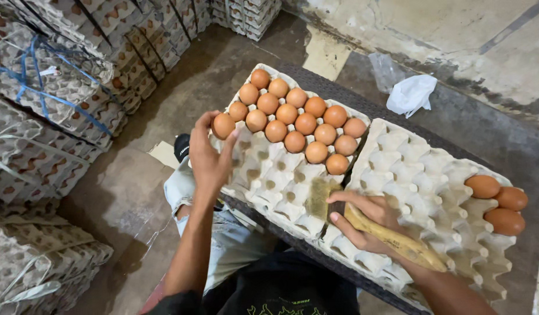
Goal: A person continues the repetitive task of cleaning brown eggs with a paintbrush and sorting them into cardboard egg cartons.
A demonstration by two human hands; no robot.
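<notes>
Brown egg (223, 125): held up in the fingertips of the left hand (208, 160), just above the near-left corner of the left tray; thumb and fingers closed round it.
Left hand: raised, palm turned toward the trays, grasping the one egg.
Right hand (368, 219): lying on the seam where the two trays meet, fingers curled round a brush.
Brush (392, 236): pale wooden handle running back under the right palm toward the wrist; yellowish bristles (319, 198) poking out past the fingertips and touching the empty cups of the left tray.
Left tray (275, 186): grey pulp egg tray, between the two hands; far half filled, near half bare.
Eggs in left tray (296, 119): brown, packed in close rows beyond the left hand's fingertips, each seated in its own cup.
Right tray (415, 175): same grey pulp, just beyond and beside the right hand, touching the left tray along one edge; mostly bare cups.
Eggs in right tray (497, 201): three brown ones at the far-right edge, well apart from the right hand.
Desk (514, 146): dark woven surface carrying both trays.
White plastic bag (412, 93): crumpled, on the desk beyond the right tray.
Stacked trays (53, 111): tall piles of filled pulp trays to the outside of the left hand, some tied with blue or white strapping, standing on the floor (164, 116).
Floor: stained concrete, below the left forearm.
</notes>
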